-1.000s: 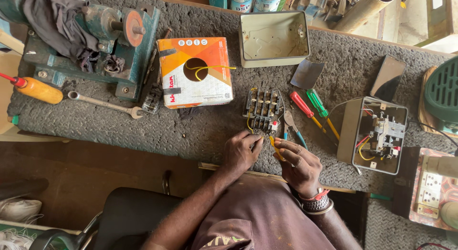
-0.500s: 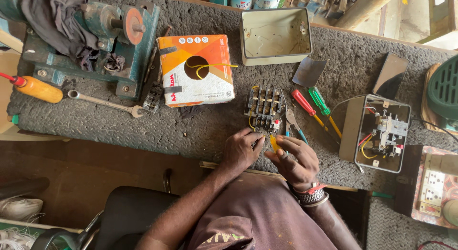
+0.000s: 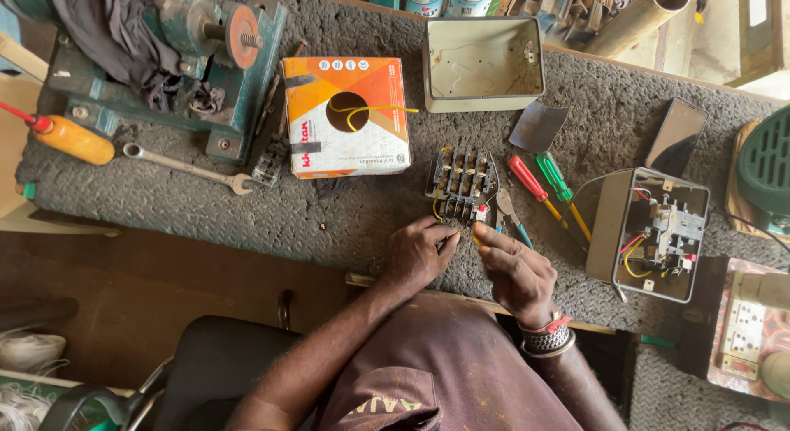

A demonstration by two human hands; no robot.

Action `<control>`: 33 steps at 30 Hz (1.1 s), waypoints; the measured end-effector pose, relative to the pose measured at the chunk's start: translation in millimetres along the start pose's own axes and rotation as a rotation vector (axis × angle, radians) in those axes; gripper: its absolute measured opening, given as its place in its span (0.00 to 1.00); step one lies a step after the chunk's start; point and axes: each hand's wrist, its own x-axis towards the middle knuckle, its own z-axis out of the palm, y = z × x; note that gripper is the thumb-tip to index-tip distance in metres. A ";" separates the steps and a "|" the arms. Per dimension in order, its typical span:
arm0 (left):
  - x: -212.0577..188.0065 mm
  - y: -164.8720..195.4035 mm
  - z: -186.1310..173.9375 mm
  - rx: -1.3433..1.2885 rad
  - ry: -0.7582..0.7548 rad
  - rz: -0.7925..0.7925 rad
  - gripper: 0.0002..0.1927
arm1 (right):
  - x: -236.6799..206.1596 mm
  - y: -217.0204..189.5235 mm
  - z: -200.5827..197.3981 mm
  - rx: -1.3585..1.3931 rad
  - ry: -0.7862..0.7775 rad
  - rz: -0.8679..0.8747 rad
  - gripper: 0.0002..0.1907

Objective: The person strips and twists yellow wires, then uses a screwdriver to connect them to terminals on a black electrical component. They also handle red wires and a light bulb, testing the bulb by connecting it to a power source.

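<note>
My left hand (image 3: 420, 254) and my right hand (image 3: 514, 271) meet near the bench's front edge, both pinching a short yellow wire (image 3: 461, 236) between their fingertips. Just beyond them lies a dark terminal block (image 3: 461, 183) with several screw contacts and a yellow wire on its left side. Pliers with blue handles (image 3: 510, 221) lie right of the block. A red screwdriver (image 3: 531, 184) and a green screwdriver (image 3: 559, 184) lie side by side farther right.
An orange and white wire box (image 3: 346, 118) with yellow wire coming out stands at centre. An empty metal enclosure (image 3: 483, 62) sits behind, an open wired switch box (image 3: 654, 234) at right. A spanner (image 3: 185, 165), oil bottle (image 3: 70, 136) and green bench machine (image 3: 164, 57) are left.
The hands have kept working the yellow wire close together at the bench's front edge; the right fingers have stretched out toward the left. Nothing else on the bench moved.
</note>
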 end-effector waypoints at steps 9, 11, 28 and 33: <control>-1.9 1.5 4.2 -0.021 0.084 0.018 0.10 | -10.4 -16.8 3.8 -0.183 0.169 0.046 0.20; -3.3 -0.4 5.8 -0.024 0.053 -0.024 0.12 | -12.0 -19.7 4.9 -0.195 0.141 0.026 0.20; -14.2 -8.3 10.0 -0.081 0.071 -0.029 0.09 | 31.2 -21.4 -28.6 -0.141 0.057 0.200 0.12; -25.1 4.8 -10.5 -0.083 0.238 0.099 0.07 | 85.4 17.1 -24.2 -0.477 -0.633 0.142 0.56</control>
